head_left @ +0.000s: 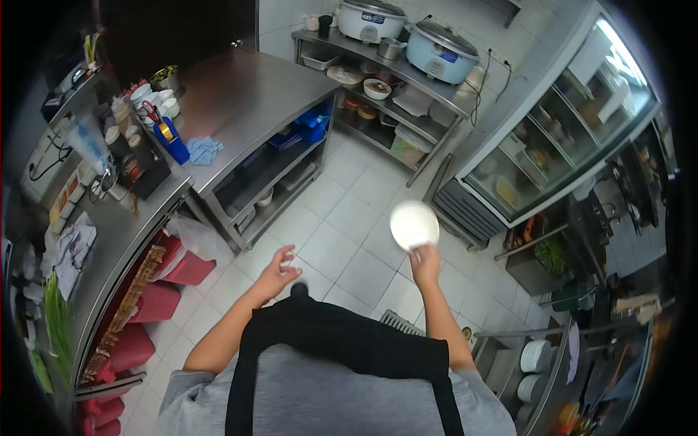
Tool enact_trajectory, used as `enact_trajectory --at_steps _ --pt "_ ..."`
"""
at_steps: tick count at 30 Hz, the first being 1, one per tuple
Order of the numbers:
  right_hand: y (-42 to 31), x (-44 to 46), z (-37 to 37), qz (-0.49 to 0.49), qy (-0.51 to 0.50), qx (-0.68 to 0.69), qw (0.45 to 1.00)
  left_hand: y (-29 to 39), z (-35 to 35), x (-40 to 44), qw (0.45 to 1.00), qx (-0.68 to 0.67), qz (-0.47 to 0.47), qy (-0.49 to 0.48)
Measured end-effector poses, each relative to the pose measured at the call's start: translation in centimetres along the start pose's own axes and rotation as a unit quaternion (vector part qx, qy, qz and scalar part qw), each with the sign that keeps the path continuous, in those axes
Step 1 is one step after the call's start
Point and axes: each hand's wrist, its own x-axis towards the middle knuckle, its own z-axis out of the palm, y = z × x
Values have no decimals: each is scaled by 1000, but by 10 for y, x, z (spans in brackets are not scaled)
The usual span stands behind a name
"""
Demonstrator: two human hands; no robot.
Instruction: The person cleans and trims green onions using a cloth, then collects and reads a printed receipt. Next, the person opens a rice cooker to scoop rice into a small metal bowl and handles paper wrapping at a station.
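Right grip (424, 263): closed on the near rim of one white round dish (414, 222); fingertips blurred, their exact placing not distinguishable.

White round dish: extends forward from the right grip, held in the air above the floor; motion-blurred, whether plate or bowl cannot be told.

Left grip (276, 275): held in the air, fingers parted and loosely bent, holding nothing; well apart from the dish, to its left.

Floor (349, 221): pale square tiles, beneath both grips.

Desk (254, 83): stainless steel, ahead and left; on it, a crumpled blue cloth (204, 150) just beside a blue container (172, 142) with red-handled scissors.

Bins (156, 301): red, in a row below the left-hand counter.

Refrigerator (560, 134): glass-fronted, lit, ahead and right of the dish.

Rice cookers (441, 54): two, side by side on a steel rack at the far wall.

Plates (535, 357): white, stacked, lower right.
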Motion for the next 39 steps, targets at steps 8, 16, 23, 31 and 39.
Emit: enact_trajectory --at_steps 8,16,23,31,39 --pt "-66 283 32 -143 98 141 975 133 -48 216 985 -166 38 13" --pt "13 346 105 -73 -42 218 972 172 -6 454 966 -180 -117 -145" --pt "115 482 158 -52 -58 252 965 213 17 633 952 -211 -156 -160" --pt "190 730 191 -216 -62 202 953 243 -45 809 949 -277 -126 80" --pt "285 972 155 -136 86 74 984 275 -125 993 933 -314 -71 159"
